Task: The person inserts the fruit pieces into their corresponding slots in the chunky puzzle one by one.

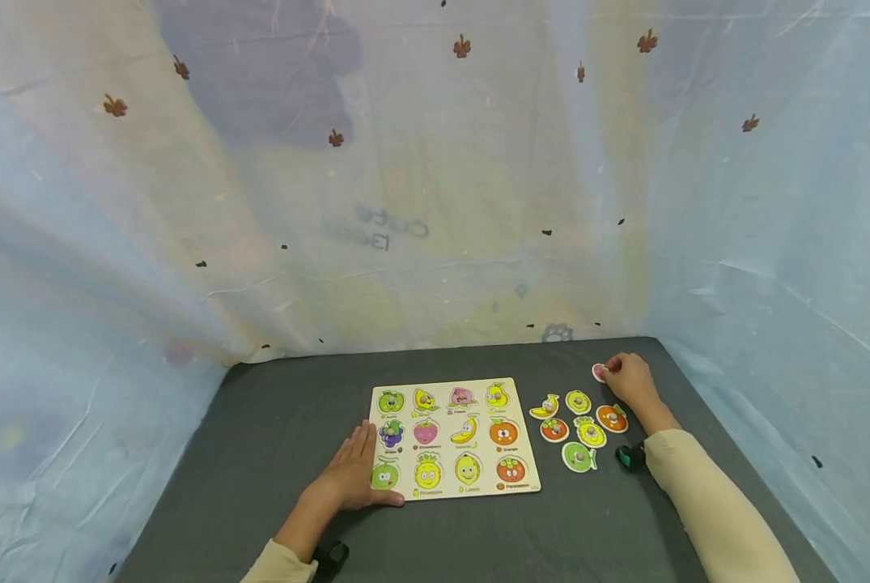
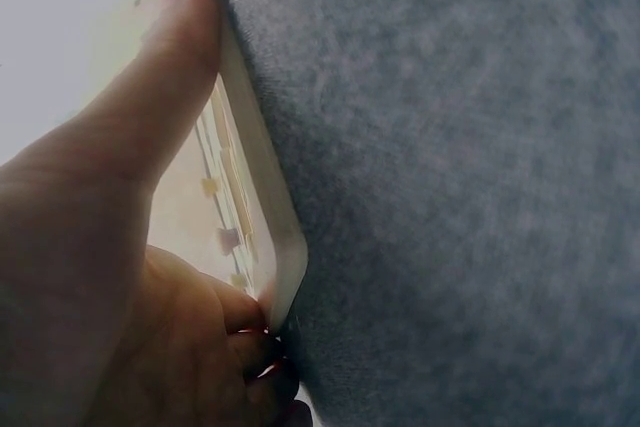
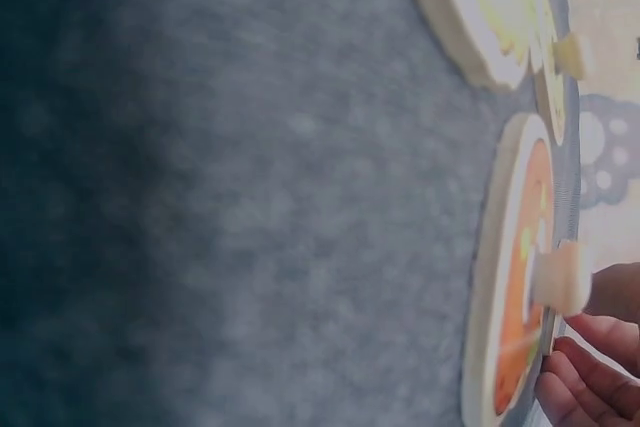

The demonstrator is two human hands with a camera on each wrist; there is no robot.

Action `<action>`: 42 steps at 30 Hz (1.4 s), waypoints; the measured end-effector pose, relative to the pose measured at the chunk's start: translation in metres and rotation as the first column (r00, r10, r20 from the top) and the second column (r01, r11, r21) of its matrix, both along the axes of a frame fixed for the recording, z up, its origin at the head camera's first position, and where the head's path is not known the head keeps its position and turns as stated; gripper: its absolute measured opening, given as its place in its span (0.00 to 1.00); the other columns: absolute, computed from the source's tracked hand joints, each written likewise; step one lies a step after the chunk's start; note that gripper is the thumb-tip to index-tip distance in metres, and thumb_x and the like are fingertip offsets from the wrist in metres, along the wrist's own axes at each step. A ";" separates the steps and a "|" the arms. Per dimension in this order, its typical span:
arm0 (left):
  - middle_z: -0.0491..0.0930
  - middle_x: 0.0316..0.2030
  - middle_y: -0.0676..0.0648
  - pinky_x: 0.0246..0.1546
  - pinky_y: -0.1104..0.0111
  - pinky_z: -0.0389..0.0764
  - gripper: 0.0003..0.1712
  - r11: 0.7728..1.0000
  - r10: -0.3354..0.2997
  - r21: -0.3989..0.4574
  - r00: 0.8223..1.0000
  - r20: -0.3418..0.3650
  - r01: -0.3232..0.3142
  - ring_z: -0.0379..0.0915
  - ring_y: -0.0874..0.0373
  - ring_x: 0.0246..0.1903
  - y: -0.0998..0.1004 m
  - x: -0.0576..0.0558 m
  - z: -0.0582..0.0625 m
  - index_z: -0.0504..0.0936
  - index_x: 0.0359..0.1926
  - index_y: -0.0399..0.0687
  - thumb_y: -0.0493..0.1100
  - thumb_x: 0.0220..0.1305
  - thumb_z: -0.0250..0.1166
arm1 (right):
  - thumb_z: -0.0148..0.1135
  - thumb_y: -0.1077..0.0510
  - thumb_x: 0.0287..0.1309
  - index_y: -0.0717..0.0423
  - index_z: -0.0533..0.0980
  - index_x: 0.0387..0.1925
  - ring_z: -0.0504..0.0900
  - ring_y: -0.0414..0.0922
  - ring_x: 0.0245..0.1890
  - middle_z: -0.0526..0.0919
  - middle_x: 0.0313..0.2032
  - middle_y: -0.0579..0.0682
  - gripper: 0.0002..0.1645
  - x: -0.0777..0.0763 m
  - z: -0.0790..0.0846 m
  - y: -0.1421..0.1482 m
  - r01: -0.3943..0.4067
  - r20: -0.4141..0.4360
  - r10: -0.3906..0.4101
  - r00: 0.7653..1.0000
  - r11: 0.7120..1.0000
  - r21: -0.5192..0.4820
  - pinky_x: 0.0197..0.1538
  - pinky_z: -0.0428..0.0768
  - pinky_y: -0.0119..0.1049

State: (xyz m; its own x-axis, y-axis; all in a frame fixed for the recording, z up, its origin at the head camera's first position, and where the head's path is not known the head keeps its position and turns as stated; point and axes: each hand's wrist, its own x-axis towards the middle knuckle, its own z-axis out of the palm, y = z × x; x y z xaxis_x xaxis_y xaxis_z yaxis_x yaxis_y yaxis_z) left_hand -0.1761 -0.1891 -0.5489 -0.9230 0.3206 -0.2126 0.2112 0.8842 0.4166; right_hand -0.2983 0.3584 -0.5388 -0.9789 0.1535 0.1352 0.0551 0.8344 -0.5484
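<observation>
A cream wooden fruit puzzle board (image 1: 445,449) lies flat on the dark cloth, printed with rows of smiling fruits. My left hand (image 1: 354,470) rests at its left side, fingers fairly straight along that edge and thumb along the near edge. In the left wrist view the thumb (image 2: 150,77) lies against the board's rim (image 2: 265,187). At the far right, my right hand (image 1: 631,379) pinches a small pink puzzle piece (image 1: 598,372) at the cloth; its fruit is mostly hidden. In the right wrist view an orange piece (image 3: 520,267) with a wooden knob partly covers the fingers.
Between board and right hand lie several loose knobbed pieces, among them a banana (image 1: 545,407), a pineapple (image 1: 591,433), a green round piece (image 1: 577,457), a red one (image 1: 554,430) and an orange one (image 1: 613,418). A pale patterned curtain (image 1: 435,202) hangs behind the table.
</observation>
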 end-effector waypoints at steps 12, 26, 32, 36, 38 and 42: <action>0.40 0.84 0.28 0.83 0.41 0.44 0.83 1.000 0.004 -0.013 0.999 0.043 -0.004 0.36 0.33 0.84 0.005 0.006 0.018 0.44 0.84 0.28 0.72 0.49 0.82 | 0.68 0.59 0.72 0.71 0.82 0.43 0.78 0.61 0.42 0.80 0.41 0.66 0.14 0.002 0.003 -0.008 -0.004 -0.034 0.003 0.999 1.000 -0.008 0.47 0.79 0.58; 0.40 0.84 0.28 0.83 0.42 0.46 0.82 1.000 0.000 -0.027 0.999 0.038 0.001 0.37 0.32 0.84 0.004 0.005 0.017 0.44 0.84 0.27 0.71 0.50 0.82 | 0.67 0.57 0.74 0.67 0.81 0.45 0.78 0.59 0.43 0.77 0.44 0.64 0.13 0.006 0.016 -0.039 -0.069 -0.053 0.068 0.996 0.997 -0.031 0.48 0.80 0.57; 0.39 0.84 0.28 0.83 0.42 0.45 0.83 1.000 0.002 -0.021 0.999 0.045 -0.001 0.36 0.33 0.84 0.004 0.006 0.018 0.43 0.84 0.27 0.72 0.50 0.82 | 0.69 0.57 0.73 0.65 0.82 0.44 0.79 0.58 0.43 0.78 0.43 0.62 0.12 0.005 0.015 -0.053 -0.117 -0.088 0.116 0.989 0.993 -0.014 0.47 0.80 0.55; 0.39 0.84 0.28 0.83 0.41 0.44 0.83 1.000 -0.002 -0.014 0.999 0.049 0.003 0.36 0.32 0.84 0.005 0.007 0.021 0.43 0.84 0.27 0.71 0.50 0.82 | 0.70 0.57 0.72 0.63 0.83 0.43 0.80 0.57 0.43 0.79 0.42 0.60 0.11 0.007 0.015 -0.062 -0.163 -0.105 0.160 0.981 0.987 -0.014 0.47 0.80 0.55; 0.39 0.84 0.28 0.83 0.42 0.45 0.83 1.000 0.000 -0.019 0.999 0.047 0.001 0.36 0.32 0.84 0.005 0.007 0.021 0.43 0.84 0.27 0.71 0.51 0.82 | 0.70 0.58 0.72 0.63 0.83 0.43 0.80 0.56 0.42 0.79 0.42 0.59 0.10 0.008 0.017 -0.067 -0.183 -0.113 0.180 0.977 0.983 -0.021 0.47 0.80 0.55; 0.41 0.84 0.28 0.83 0.43 0.47 0.82 0.999 0.010 -0.039 0.999 0.036 -0.009 0.38 0.33 0.84 0.006 0.008 0.022 0.44 0.84 0.27 0.70 0.51 0.83 | 0.71 0.59 0.71 0.62 0.84 0.42 0.79 0.55 0.41 0.79 0.41 0.58 0.08 0.010 0.021 -0.079 -0.211 -0.138 0.207 0.969 0.977 -0.013 0.47 0.80 0.54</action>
